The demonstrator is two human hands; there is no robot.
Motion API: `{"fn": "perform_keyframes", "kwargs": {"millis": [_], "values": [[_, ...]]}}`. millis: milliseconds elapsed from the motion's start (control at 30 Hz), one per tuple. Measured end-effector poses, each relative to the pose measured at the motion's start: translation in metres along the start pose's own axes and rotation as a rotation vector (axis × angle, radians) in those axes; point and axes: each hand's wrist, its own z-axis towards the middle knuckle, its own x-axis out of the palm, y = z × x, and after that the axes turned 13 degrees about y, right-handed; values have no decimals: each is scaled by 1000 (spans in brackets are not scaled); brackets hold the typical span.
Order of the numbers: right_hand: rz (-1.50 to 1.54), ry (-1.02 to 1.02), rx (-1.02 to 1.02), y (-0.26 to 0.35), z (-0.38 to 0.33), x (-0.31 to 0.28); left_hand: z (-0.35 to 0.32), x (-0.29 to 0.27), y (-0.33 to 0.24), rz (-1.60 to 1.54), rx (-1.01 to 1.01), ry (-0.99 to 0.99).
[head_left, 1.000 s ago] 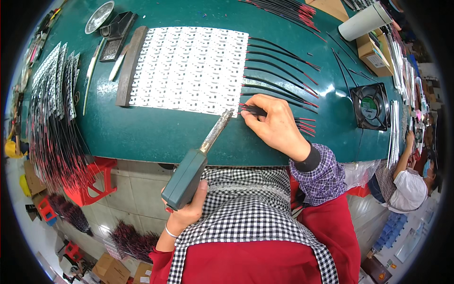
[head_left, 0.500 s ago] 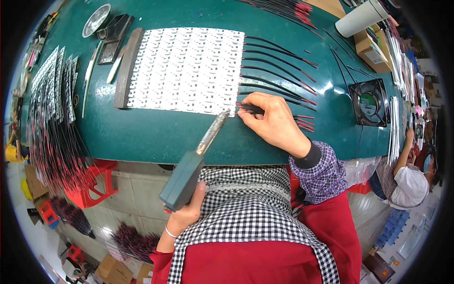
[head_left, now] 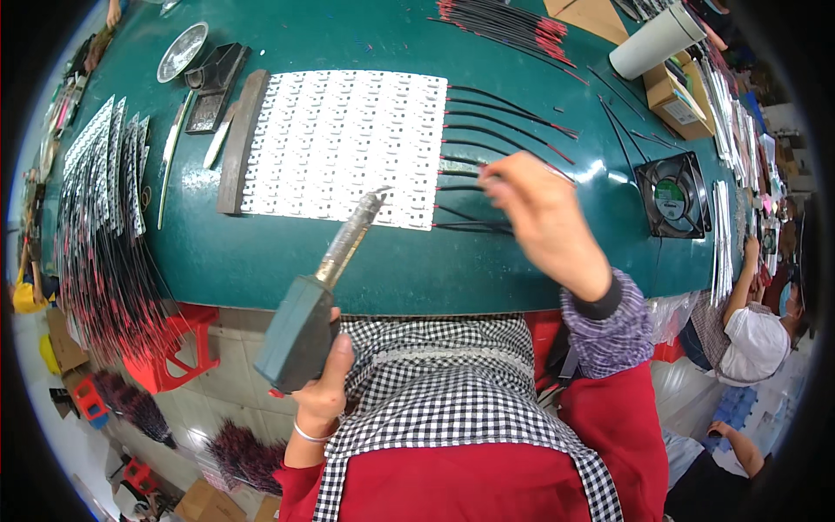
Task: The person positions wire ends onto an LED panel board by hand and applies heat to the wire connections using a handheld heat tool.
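My left hand point(head_left: 323, 391) grips a soldering gun point(head_left: 297, 335) with a dark green body. Its metal tip points up and right over the lower part of a white panel of LED circuit-board strips point(head_left: 348, 143) lying on the table. Pairs of black wires point(head_left: 500, 127) with red ends run out from the panel's right edge. Above the lower wires is my right hand point(head_left: 548, 217), fingers bent and smeared by motion, so whether they hold a wire cannot be made out. A dark bar point(head_left: 243, 143) lies along the panel's left edge.
At left, a bundle of wired strips point(head_left: 109, 235) hangs over the table edge. Behind it are a metal dish point(head_left: 183, 52) and a black holder point(head_left: 211, 87). To the right stand a black fan point(head_left: 672, 196), a white cylinder point(head_left: 657, 41) and a cardboard box point(head_left: 681, 100). More wires point(head_left: 513, 30) lie at the back.
My right hand has left the panel's lower right corner and moved right, lifting off the wires. The soldering gun has shifted left, its tip away from that corner.
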Motion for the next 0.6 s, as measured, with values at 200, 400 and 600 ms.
{"fn": "perform_keyframes", "kwargs": {"millis": [200, 400, 600], "values": [[-427, -73, -168, 50, 58, -78, 63, -10, -63, 162, 208, -212], [-310, 95, -99, -7, 137, -34, 122, -7, -131, 89, 543, -259], [-105, 67, 131, -50, 146, 7, 145, 15, -99, -206, -10, -166]]}}
